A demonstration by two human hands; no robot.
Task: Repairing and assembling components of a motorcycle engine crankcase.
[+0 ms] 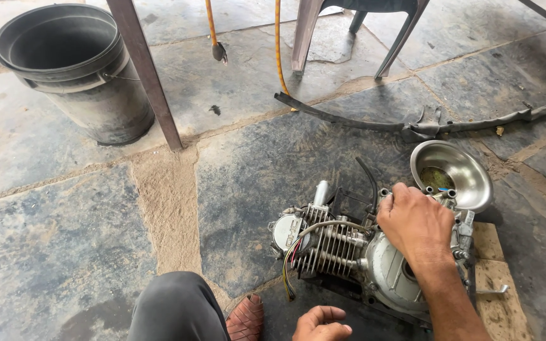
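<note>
A small grey motorcycle engine (330, 243) with cooling fins and loose wires lies on the stone floor, partly on a wooden board (497, 278). My right hand (415, 221) rests palm down on the engine's upper casing, fingers curled over its top edge. My left hand (320, 323) hovers low at the frame's bottom edge, just in front of the engine, fingers loosely curled and holding nothing that I can see. A shiny steel bowl (459, 167) stands right behind the engine, touching it.
A black bucket (77, 69) stands at the far left beside a slanted metal post (150, 76). A long strip of black rubber (412, 126) lies behind the bowl. Plastic chair legs (304, 35) and an orange hose (279, 44) are at the back. My knee and sandalled foot (244, 319) are at the bottom.
</note>
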